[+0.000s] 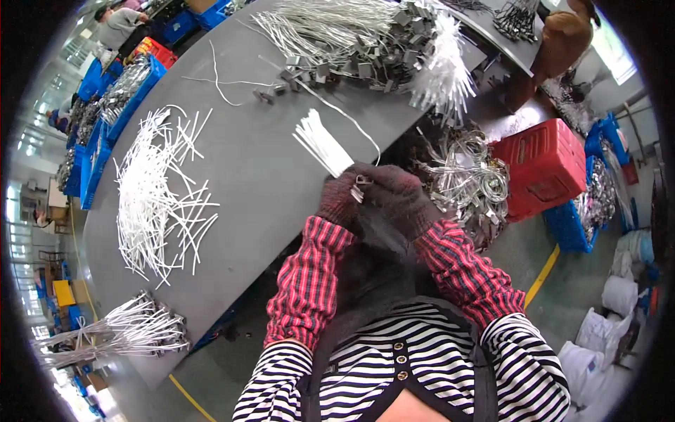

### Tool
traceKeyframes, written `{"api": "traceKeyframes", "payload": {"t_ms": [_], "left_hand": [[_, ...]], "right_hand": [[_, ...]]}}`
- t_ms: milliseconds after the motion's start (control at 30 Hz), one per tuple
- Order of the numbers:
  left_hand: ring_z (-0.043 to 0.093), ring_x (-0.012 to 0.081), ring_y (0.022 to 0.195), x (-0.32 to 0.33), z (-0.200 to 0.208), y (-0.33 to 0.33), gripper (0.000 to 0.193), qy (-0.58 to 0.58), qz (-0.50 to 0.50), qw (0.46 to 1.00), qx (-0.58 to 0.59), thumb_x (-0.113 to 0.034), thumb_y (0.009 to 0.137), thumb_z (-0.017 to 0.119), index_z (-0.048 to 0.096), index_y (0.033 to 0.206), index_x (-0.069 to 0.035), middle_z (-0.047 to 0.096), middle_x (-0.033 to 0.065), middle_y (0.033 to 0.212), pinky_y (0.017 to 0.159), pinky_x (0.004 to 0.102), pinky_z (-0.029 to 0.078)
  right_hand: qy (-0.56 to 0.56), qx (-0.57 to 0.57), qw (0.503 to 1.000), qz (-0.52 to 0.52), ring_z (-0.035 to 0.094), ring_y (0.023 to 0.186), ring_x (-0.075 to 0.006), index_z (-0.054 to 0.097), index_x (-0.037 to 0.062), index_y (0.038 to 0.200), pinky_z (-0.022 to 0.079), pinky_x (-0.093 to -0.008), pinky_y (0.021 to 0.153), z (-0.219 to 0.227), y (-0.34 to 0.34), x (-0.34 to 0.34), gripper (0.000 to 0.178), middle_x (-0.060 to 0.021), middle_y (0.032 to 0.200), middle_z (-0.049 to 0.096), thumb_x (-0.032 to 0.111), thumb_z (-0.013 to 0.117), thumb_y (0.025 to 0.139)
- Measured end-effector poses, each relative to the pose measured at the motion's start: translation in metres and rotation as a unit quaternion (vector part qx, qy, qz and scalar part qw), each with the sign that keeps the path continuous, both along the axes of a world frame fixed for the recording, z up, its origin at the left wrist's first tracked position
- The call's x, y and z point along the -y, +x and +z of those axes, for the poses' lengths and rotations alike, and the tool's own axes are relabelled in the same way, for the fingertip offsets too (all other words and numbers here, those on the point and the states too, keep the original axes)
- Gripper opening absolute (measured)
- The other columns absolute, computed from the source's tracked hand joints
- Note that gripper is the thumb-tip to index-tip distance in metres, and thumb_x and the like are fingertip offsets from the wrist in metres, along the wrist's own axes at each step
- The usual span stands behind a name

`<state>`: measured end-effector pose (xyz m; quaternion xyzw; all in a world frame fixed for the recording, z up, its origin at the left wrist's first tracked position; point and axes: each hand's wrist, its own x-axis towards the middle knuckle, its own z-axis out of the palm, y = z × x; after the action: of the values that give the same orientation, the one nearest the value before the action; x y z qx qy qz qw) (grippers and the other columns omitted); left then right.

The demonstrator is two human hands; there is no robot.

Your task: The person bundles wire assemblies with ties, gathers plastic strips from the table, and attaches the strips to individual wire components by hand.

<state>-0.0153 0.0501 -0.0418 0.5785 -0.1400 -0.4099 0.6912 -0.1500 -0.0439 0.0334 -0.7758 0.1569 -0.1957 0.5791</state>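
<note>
Dark gloves cover both my hands, which meet in front of me at the table's near edge. My left hand [337,200] is closed around a bundle of thin white tubes [323,144], their ends fanning out over the table. Pressed close beside it, my right hand [404,198] is closed on a white wire [344,116] that curves down from the far side. A small metal piece [362,181] shows between the hands; its lower part is hidden by the fingers. Loose white tubes [158,204] lie in a heap on the left of the grey table [246,190].
White wires with grey metal blocks [344,67] are piled at the far side. A tied wire bundle [133,327] lies at the near left corner. Right of the table are coiled wires [467,176] and a red crate [541,169]. Blue bins [91,165] stand beyond the left edge.
</note>
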Motion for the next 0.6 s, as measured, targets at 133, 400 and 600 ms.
{"api": "traceKeyframes", "payload": {"t_ms": [133, 400, 600], "left_hand": [[0.065, 0.0199, 0.098, 0.025, -0.007, -0.020, 0.023, -0.090, -0.164, 0.969, 0.162, -0.016, 0.097, 0.057, 0.063, 0.113, 0.000, 0.067, 0.0083, 0.105, 0.086, 0.0333, 0.054], [0.063, 0.0164, 0.090, 0.040, 0.006, -0.037, 0.024, 0.030, -0.146, 0.984, 0.096, -0.005, 0.092, 0.063, 0.061, 0.115, 0.000, 0.064, 0.0052, 0.100, 0.082, 0.0276, 0.053], [0.063, 0.0186, 0.083, 0.050, -0.018, -0.084, 0.015, -0.175, 0.036, 0.931, -0.319, -0.005, 0.089, 0.065, 0.061, 0.102, 0.000, 0.063, 0.0063, 0.088, 0.077, 0.0322, 0.056]], "right_hand": [[-0.054, 0.017, 0.998, 0.018, 0.067, 0.099, -0.0299, 0.070, 0.0067, 0.113, 0.054, -0.0362, 0.087, -0.004, -0.024, 0.005, 0.027, -0.0146, 0.104, 0.069, 0.007, 0.069, 0.086], [-0.153, 0.088, 0.981, 0.076, 0.066, 0.099, -0.0308, 0.067, 0.0084, 0.113, 0.054, -0.0374, 0.084, -0.018, -0.054, 0.041, 0.032, -0.0151, 0.106, 0.067, 0.004, 0.070, 0.081], [-0.101, -0.005, 0.991, 0.090, 0.064, 0.091, -0.0241, 0.065, 0.0057, 0.103, 0.052, -0.0346, 0.080, -0.021, -0.101, 0.046, 0.025, -0.0117, 0.099, 0.064, 0.005, 0.075, 0.079]]}}
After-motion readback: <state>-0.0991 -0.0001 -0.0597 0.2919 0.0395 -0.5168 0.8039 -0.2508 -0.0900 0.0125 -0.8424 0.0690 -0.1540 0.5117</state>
